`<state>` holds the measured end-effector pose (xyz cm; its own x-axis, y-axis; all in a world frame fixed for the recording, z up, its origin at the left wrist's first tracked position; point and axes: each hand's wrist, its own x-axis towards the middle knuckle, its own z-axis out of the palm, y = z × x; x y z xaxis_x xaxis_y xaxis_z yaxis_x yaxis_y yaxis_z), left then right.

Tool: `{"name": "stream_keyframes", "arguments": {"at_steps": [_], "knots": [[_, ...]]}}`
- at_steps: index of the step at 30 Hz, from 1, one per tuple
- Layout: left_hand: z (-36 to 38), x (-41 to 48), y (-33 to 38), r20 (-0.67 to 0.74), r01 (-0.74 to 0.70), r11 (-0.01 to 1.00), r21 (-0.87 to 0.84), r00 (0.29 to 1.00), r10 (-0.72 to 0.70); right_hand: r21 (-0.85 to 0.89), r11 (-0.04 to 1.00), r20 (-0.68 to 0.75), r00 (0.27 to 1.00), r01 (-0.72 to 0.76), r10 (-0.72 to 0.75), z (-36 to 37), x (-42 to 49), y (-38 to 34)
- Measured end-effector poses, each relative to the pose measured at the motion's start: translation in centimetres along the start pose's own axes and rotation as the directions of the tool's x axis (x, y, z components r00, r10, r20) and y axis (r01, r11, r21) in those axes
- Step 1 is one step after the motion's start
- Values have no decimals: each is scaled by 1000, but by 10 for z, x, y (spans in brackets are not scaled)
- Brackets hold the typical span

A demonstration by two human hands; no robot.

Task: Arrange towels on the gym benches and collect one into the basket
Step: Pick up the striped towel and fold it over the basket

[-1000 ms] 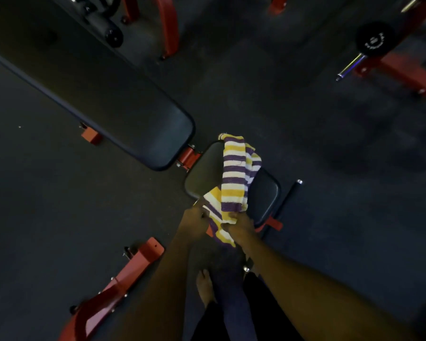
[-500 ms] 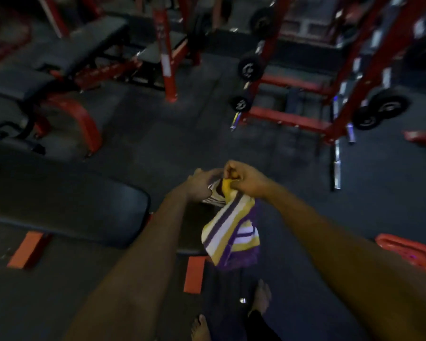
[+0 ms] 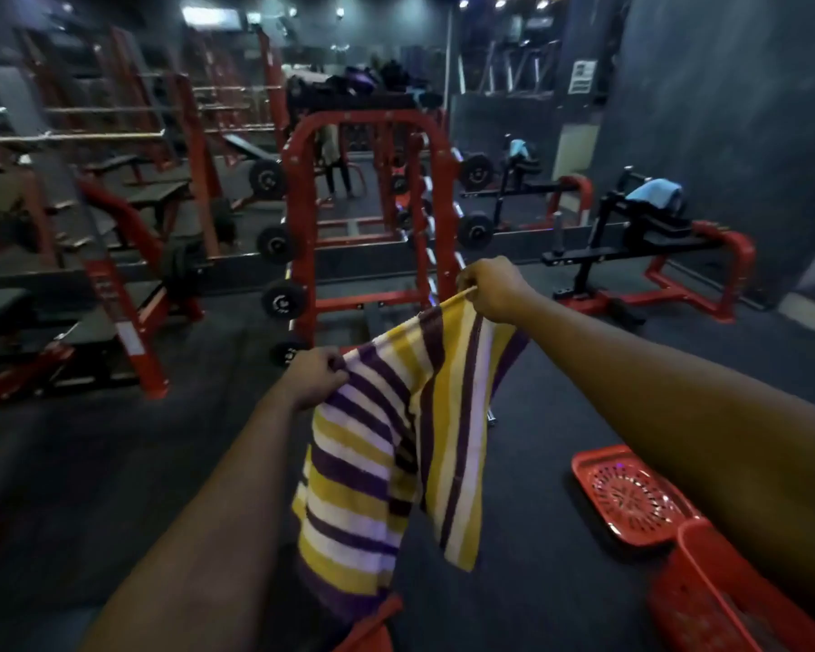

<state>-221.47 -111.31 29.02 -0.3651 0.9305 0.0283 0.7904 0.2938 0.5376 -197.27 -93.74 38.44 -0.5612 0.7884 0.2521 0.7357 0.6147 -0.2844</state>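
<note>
Left hand [image 3: 314,376] and right hand [image 3: 492,289] each pinch, with curled fingers, a top corner of the soft striped towel [image 3: 396,454], which hangs in folds. A red perforated plastic basket [image 3: 725,600] is near.

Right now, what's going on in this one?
A person holds a yellow, purple and white striped towel aloft, stretched between the left hand and the right hand, each gripping an upper corner. It is not on a bench or in the red basket at lower right. A blue towel lies on a far machine.
</note>
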Motion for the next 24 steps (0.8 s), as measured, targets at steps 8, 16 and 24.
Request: {"name": "stream_keyframes", "arguments": {"at_steps": [8,16,24], "knots": [[27,33,66,16,-135,981,141,991,134,114,924,-401,833,-366,380,-72,-58,130],[53,63,135,-123,-122,989,81,984,132,113,834,-601,631,-540,490,-114,-116,216],[35,65,198,-446,-286,951,119,840,308,64,755,-679,526,-653,512,-151,-167,264]]}}
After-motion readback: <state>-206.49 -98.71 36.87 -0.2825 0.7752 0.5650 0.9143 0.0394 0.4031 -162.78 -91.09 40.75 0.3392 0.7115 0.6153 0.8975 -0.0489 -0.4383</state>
